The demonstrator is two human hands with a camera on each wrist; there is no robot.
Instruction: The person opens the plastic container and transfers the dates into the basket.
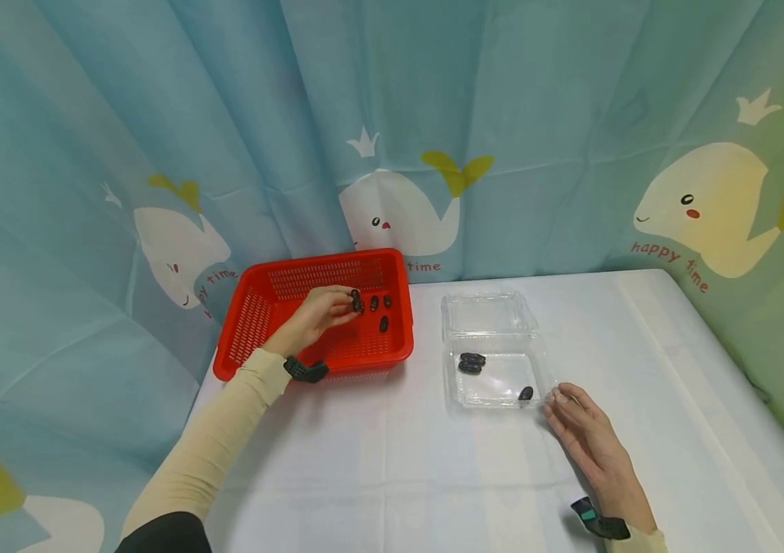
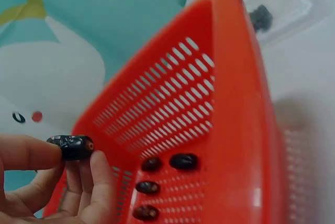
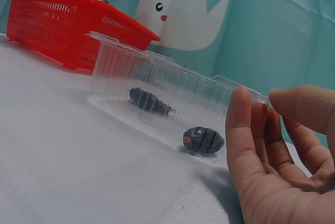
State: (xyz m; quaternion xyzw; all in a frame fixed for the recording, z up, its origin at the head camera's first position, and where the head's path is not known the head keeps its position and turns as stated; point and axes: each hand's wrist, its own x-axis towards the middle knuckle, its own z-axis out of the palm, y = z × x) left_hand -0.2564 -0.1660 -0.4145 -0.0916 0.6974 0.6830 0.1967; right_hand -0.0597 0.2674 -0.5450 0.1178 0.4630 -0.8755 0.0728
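Over the red plastic basket (image 1: 336, 349), my left hand (image 1: 322, 311) pinches a dark, glossy date (image 2: 77, 147) between thumb and fingers. Several more dates (image 2: 183, 161) lie on the basket's floor, near its right end. A clear plastic clamshell box (image 1: 498, 392) stands to the right with its lid (image 1: 488, 313) folded back. Two dates (image 1: 471, 367) lie side by side at the box's left, and a single date (image 1: 526, 393) lies near its front right corner. At that corner my right hand (image 1: 592, 438) pinches the rim between thumb and fingers.
A white cloth (image 1: 447, 476) covers the table under the basket and box. Behind hangs a blue-green curtain (image 1: 544, 92) printed with whales, close to the basket's back edge. Both wrists wear dark bands.
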